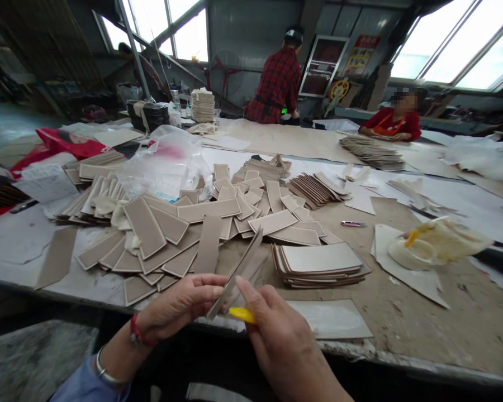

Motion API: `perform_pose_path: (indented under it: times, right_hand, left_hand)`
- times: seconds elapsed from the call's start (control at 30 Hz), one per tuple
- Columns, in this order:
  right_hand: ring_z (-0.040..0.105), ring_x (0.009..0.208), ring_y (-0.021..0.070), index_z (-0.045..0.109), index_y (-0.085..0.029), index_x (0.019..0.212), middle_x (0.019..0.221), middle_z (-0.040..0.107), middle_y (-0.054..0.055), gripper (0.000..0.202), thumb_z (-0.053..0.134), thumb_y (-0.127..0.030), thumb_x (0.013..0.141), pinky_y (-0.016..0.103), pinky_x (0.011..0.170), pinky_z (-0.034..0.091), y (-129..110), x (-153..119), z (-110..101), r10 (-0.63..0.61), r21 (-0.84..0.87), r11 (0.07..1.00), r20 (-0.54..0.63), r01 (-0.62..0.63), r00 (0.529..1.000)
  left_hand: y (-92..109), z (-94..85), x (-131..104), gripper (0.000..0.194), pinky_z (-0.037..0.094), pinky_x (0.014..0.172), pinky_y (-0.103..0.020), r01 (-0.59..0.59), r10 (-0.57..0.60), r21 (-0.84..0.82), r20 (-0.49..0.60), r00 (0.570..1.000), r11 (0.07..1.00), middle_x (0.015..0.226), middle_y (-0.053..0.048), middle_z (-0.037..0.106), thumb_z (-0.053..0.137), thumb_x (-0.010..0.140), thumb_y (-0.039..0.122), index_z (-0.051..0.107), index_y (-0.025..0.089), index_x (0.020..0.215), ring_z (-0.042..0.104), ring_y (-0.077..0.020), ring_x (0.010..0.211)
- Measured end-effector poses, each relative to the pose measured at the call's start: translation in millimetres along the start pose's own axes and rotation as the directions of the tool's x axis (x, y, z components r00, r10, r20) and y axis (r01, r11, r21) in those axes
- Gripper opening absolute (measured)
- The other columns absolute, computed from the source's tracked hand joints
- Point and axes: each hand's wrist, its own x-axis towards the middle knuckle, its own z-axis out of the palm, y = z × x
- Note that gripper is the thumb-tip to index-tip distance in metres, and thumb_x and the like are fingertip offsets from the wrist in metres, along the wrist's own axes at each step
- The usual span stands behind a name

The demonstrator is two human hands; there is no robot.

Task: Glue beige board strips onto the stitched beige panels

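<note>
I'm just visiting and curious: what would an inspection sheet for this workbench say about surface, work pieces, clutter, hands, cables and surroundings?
Surface: worktable, stained grey-brown at front right, partly covered by white paper at left.
Work pieces: loose beige panels in an overlapping heap; panel stack right of it.
Clutter: clear plastic bag, red bag, small pink tool.
Hands: left hand holds a thin panel; right hand holds a yellow item, kind unclear.
Cables: nothing seen that is clearly a cable.
Surroundings: person in plaid shirt and person in red beyond; windows behind.
</note>
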Motion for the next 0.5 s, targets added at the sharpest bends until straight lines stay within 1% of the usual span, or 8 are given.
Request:
perform_pose_path:
  times: [0.07,0.13,0.23,0.3,0.43,0.5]
  right_hand:
    - [0.054,0.056,0.0165,0.048,-0.010,0.125,0.068,0.055,0.004,0.040,0.036,-0.008,0.087,0.026,0.046,0.045,0,7,12,-0.081,-0.149,0.986,-0.015,0.078,0.997]
    - [0.053,0.055,0.0160,0.049,-0.008,0.124,0.066,0.054,0.003,0.038,0.040,-0.007,0.087,0.026,0.046,0.042,0,11,20,-0.144,-0.220,0.966,-0.028,0.135,0.989]
    - [0.052,0.056,0.0155,0.049,-0.003,0.121,0.067,0.056,0.004,0.034,0.042,-0.006,0.087,0.027,0.048,0.041,0,15,21,-0.207,-0.237,0.952,-0.026,0.195,0.978]
    - [0.051,0.056,0.0151,0.050,-0.002,0.118,0.067,0.057,0.004,0.032,0.040,-0.006,0.088,0.027,0.050,0.041,1,18,19,-0.230,-0.246,0.944,-0.013,0.220,0.973]
    - [0.049,0.056,0.0145,0.054,-0.005,0.111,0.067,0.056,0.004,0.028,0.035,-0.009,0.091,0.028,0.050,0.038,3,29,18,-0.234,-0.262,0.936,0.032,0.234,0.972]
    - [0.048,0.056,0.0148,0.056,-0.008,0.105,0.066,0.054,0.003,0.024,0.037,-0.011,0.091,0.028,0.050,0.036,4,35,17,-0.238,-0.268,0.931,0.068,0.248,0.969]
  left_hand:
    - [-1,1.6,-3,0.030,0.045,0.075,-0.024,-0.009,0.014,-0.062,0.086,0.996,0.998,0.093,-0.008,0.068,0.067,0.078,0.025,0.063,0.012,0.104,0.062,-0.0147,0.081]
    - [-2,1.0,-5,0.027,0.045,0.077,-0.023,-0.021,0.035,-0.110,0.123,0.992,0.994,0.092,-0.007,0.068,0.064,0.081,0.024,0.063,0.013,0.106,0.062,-0.0144,0.082]
    - [-4,-2.4,-4,0.022,0.045,0.076,-0.022,-0.059,0.073,-0.130,0.102,0.992,0.990,0.091,-0.006,0.068,0.062,0.082,0.021,0.065,0.013,0.102,0.061,-0.0132,0.081]
    - [-5,-5.5,-2,0.020,0.045,0.076,-0.022,-0.087,0.099,-0.136,0.087,0.991,0.987,0.091,-0.006,0.068,0.061,0.083,0.021,0.066,0.012,0.100,0.061,-0.0129,0.080]
    - [-8,-10.9,1,0.026,0.045,0.080,-0.024,-0.088,0.102,-0.163,0.075,0.992,0.983,0.093,-0.008,0.068,0.062,0.082,0.022,0.064,0.013,0.105,0.061,-0.0145,0.084]
    - [-9,-12.2,1,0.027,0.044,0.080,-0.024,-0.083,0.097,-0.165,0.075,0.993,0.983,0.094,-0.008,0.068,0.063,0.081,0.022,0.064,0.013,0.107,0.061,-0.0152,0.085]
